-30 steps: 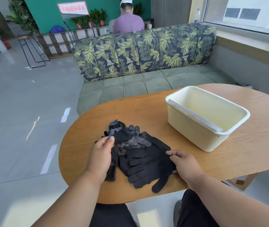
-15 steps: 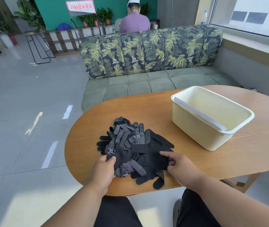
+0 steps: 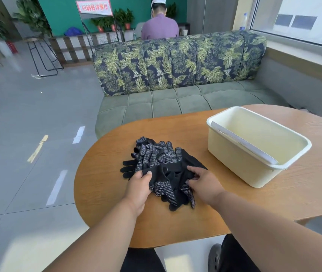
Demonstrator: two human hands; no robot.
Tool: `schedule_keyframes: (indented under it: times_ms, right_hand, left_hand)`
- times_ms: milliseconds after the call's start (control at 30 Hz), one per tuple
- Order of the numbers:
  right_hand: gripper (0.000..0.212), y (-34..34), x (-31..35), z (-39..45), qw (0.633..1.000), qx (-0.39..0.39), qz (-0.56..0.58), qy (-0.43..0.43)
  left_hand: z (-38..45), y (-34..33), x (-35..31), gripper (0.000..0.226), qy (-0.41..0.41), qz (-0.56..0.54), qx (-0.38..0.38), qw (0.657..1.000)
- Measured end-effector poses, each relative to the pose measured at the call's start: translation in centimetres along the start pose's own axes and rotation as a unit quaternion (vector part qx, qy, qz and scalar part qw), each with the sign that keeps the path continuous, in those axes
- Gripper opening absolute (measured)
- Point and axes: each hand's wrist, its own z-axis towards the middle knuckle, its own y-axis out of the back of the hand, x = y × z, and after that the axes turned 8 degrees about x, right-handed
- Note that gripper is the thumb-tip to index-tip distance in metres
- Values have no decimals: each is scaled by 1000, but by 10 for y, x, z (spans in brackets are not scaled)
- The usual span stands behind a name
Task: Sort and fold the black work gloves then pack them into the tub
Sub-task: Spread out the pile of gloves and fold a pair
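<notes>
A: Sorting is the step we judge to be in hand. At centre frame a heap of black knit work gloves with white grip dots [image 3: 157,160] lies on the oval wooden table [image 3: 105,193], and none is yet folded or packed. Our left hand [image 3: 139,186] has its fingers curled over the near-left edge of one black glove [image 3: 168,171], thumb on top. Our right hand [image 3: 205,182] grips the same glove's right end, fingers bent into the cloth.

B: Where does the container stand?

A: The cream rectangular plastic tub [image 3: 234,163] sits at centre right of the frame, near the heap but apart from it, and no glove shows inside it. A pale strip [image 3: 242,143] lies along its near-left inner rim.

B: How is the held glove oriented?

A: Its long axis runs roughly left to right across the frame, stretched between the two hands. Which end is cuff and which is fingertips we cannot tell. In the heap above it, several dotted fingers point toward the upper right. Plain black fingers stick out toward the left edge.

B: What does the next move call for?

A: We judge it calls for lifting this glove free of the tangle without dragging its neighbours, then finding its mate.
</notes>
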Motion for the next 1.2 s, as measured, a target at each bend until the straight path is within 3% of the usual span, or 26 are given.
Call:
schedule_keyframes:
  times_ms: [100,200,333,400,533,633,733,967,1133,1200]
  right_hand:
    - [46,4,4,6,999,-26,23,-6]
    - [28,11,12,-6,996,-71,-52,20]
    - [5,11,24,-33,945,-190,-209,168]
    - [11,6,34,-45,927,-194,-234,219]
    - [27,4,58,-70,965,-146,-141,165]
    - [25,7,69,-77,977,-147,-65,142]
    - [25,7,74,-82,981,-129,-25,144]
    - [29,7,77,-108,981,-95,-8,171]
    - [28,4,92,-106,983,-70,32,168]
    - [28,-5,104,-105,981,-30,90,169]
  left_hand:
    - [-1,8,-3,21,-12,50,-13,999]
    - [-10,27,-2,46,-59,144,-48,987]
    - [-47,42,-24,39,-119,189,-115,968]
    - [-62,52,-35,34,-146,224,-176,947]
    - [-90,52,-45,30,-195,282,-259,903]
    - [-95,29,-27,21,-198,315,-219,902]
    - [-91,-1,15,13,-195,425,-122,876]
    - [-78,-51,68,28,-178,550,59,814]
    - [-85,-33,62,6,-152,481,85,859]
    - [-87,-10,56,19,-138,416,59,897]
